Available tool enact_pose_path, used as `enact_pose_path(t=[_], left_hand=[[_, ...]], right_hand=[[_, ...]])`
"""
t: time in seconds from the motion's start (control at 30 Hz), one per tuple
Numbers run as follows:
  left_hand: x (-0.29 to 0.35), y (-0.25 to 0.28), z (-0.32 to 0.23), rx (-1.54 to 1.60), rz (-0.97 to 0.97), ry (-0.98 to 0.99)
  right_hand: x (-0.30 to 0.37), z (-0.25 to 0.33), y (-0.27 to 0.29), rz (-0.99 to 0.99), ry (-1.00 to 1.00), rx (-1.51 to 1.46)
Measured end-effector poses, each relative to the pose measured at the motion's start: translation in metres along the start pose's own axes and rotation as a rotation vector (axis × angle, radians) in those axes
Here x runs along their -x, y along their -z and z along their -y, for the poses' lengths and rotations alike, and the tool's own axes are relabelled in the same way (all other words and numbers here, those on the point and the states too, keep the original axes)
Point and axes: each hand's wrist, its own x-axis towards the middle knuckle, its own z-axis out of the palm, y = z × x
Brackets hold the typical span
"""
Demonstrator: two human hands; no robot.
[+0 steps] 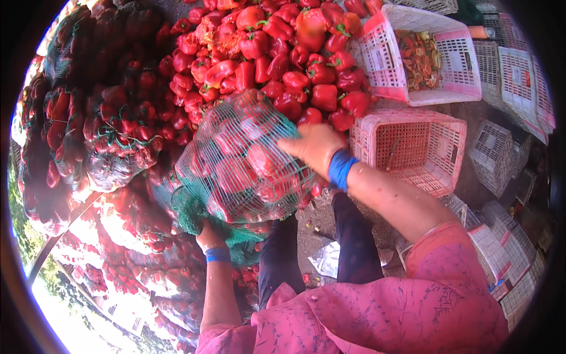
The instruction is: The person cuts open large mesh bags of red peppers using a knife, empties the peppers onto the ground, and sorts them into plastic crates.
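A green mesh bag (244, 165) full of red bell peppers hangs tilted in front of me, above my legs. My left hand (210, 237) is closed round the gathered green netting at the bag's lower left; its fingers are partly hidden by the mesh. On the bag's upper right side, my right hand (318, 151) grips the netting, with the far fingers out of sight. Blue bands circle both wrists. Just beyond the bag lies a large heap of loose red bell peppers (283, 65), some of them split or crushed.
Filled mesh bags (115, 133) are stacked along the left side. To the right stand a pink crate (433, 156) and a white-and-pink crate (466, 68) with pepper scraps inside. More plastic crates (495, 150) crowd the far right. A crumpled silvery sheet (324, 259) lies between my feet.
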Motion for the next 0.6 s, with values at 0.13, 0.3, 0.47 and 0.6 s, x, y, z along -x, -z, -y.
enact_pose_path(t=[0.13, 0.3, 0.47, 0.6], left_hand=[[0.052, -0.040, -0.015, 0.037, 0.084, -0.217], [0.100, -0.042, -0.055, -0.068, 0.156, -0.195], [0.171, -0.025, -0.090, -0.112, 0.336, -0.311], [0.143, -0.033, -0.063, -0.299, 0.456, -0.156]], right_hand=[[-0.063, -0.028, 0.014, 0.092, -0.042, -0.313], [-0.004, 0.001, -0.022, -0.087, -0.050, 0.054], [-0.062, -0.026, 0.019, -0.306, -0.278, 0.216], [-0.042, -0.023, 0.009, -0.170, 0.116, 0.399]])
